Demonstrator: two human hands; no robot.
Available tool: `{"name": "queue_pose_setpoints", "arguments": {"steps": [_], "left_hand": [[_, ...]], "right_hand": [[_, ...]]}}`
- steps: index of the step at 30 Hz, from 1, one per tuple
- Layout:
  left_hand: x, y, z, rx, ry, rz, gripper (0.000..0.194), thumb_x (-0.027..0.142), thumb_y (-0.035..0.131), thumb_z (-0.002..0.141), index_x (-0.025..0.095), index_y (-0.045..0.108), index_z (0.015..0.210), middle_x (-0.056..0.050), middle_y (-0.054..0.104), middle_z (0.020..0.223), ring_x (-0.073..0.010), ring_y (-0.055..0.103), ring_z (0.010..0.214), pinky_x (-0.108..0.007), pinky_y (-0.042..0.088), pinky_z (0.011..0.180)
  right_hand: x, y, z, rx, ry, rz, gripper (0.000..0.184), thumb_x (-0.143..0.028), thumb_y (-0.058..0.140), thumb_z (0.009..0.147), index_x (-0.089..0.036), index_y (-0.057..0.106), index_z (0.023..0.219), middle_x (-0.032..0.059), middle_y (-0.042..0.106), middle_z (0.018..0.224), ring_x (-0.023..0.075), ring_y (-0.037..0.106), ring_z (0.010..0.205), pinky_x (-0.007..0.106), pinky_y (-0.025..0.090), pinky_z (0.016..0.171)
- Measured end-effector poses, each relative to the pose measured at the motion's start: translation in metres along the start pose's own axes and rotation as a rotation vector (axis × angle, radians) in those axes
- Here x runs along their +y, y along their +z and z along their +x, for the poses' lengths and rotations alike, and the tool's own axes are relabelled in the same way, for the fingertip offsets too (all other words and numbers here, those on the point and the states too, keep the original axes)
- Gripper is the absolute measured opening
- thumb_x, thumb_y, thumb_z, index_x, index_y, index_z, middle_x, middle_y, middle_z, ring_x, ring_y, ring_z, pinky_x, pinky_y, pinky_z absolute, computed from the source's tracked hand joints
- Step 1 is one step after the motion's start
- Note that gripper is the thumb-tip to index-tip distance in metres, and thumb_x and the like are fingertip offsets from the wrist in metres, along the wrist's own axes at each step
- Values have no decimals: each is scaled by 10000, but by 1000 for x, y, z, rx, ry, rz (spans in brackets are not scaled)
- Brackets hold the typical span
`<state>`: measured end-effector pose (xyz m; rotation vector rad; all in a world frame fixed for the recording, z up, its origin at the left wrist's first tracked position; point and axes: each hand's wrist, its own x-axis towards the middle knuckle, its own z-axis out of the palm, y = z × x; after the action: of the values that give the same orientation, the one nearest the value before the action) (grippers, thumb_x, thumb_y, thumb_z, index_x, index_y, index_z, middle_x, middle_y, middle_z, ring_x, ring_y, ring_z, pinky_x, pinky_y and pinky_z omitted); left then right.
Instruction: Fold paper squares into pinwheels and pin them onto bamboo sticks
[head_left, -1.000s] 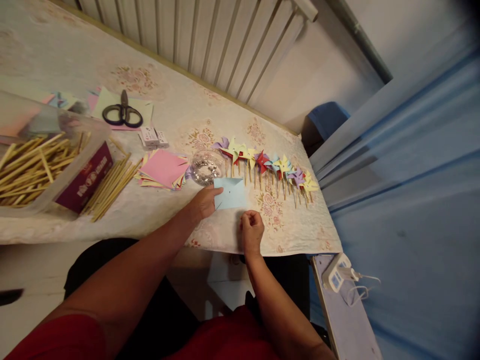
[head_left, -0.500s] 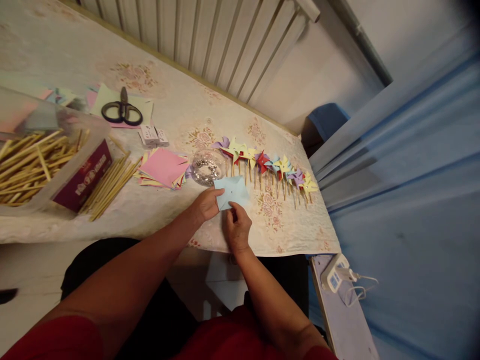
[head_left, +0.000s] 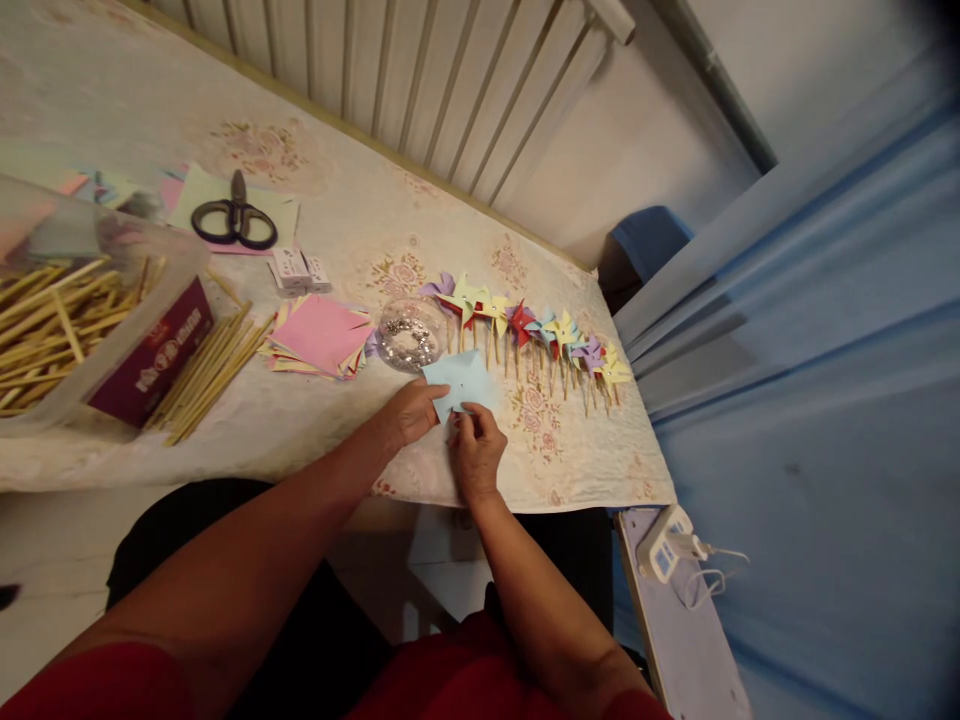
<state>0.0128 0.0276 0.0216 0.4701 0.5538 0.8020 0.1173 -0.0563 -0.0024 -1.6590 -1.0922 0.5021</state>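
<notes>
A light blue paper square [head_left: 466, 378] with a small dark dot at its middle is between my two hands, over the near part of the table. My left hand [head_left: 414, 412] pinches its left edge, thumb on top. At its lower edge, my right hand [head_left: 478, 445] has thumb and fingers closed on the paper. Just beyond the paper stands a round clear dish [head_left: 409, 338] of small shiny metal pieces. Left of the dish lies a stack of coloured paper squares [head_left: 319, 335], pink on top.
Finished paper pinwheels [head_left: 521, 322] on sticks lie in a row at the right. Scissors [head_left: 236, 222] rest on paper sheets, near small white boxes [head_left: 298, 270]. Wooden sticks [head_left: 210, 375] lie beside a clear bin [head_left: 97, 225] of more sticks. A power strip [head_left: 666, 545] is at lower right.
My right thumb and fingers have moved slightly up and onto the lower edge of the blue paper. My left hand keeps its pinch. The whole view has shifted a little.
</notes>
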Motion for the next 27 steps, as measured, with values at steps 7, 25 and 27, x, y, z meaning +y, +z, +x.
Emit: {"name": "queue_pose_setpoints", "arguments": {"steps": [7, 25, 27], "left_hand": [[-1, 0, 0, -79, 37, 30, 344, 263, 734, 725, 129, 645, 1030, -35, 686, 739, -137, 588, 562, -247, 454, 505], [-1, 7, -6, -31, 65, 174, 143, 145, 602, 624, 174, 558, 757, 34, 581, 610, -117, 540, 528, -252, 475, 550], [-2, 6, -5, -39, 71, 189, 140, 144, 596, 625, 174, 552, 755, 38, 569, 607, -112, 536, 531, -251, 477, 561]], "right_hand": [[-17, 3, 2, 29, 102, 152, 182, -386, 587, 837, -221, 660, 863, -9, 684, 749, 105, 513, 470, 254, 434, 483], [-20, 2, 0, 64, 195, 295, 201, -379, 617, 808, -181, 604, 840, -24, 683, 689, 72, 499, 403, 209, 387, 410], [-21, 2, 1, 76, 201, 301, 205, -384, 622, 804, -181, 600, 823, -20, 690, 697, 70, 497, 403, 208, 386, 410]]}}
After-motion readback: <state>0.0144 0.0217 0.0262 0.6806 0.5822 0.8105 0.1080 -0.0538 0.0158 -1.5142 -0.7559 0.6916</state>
